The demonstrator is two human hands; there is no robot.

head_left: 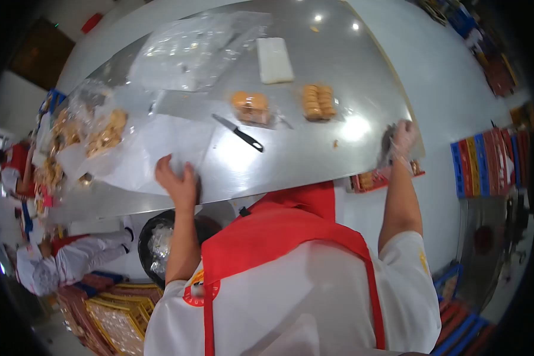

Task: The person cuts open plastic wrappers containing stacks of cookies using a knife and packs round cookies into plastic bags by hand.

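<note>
My left hand (178,181) is above the front edge of the metal table (291,154), fingers apart and holding nothing, beside a white sheet (172,142). My right hand (402,137), in a clear glove, is at the table's right edge; its fingers are blurred and whatever they may hold is unclear. A red crate (371,180) with baked pieces shows below that hand. A knife (243,136) with a black handle lies mid-table. Behind it sits a clear pack of round baked pieces (251,108), with a second pack (319,102) to its right.
Clear plastic bags (187,50) and a white block (275,60) lie at the back. Bags of baked pieces (108,133) are on the left. A black bin (150,246) stands below the front edge. People in white and red (71,258) are at the left. Stacked crates (492,163) stand right.
</note>
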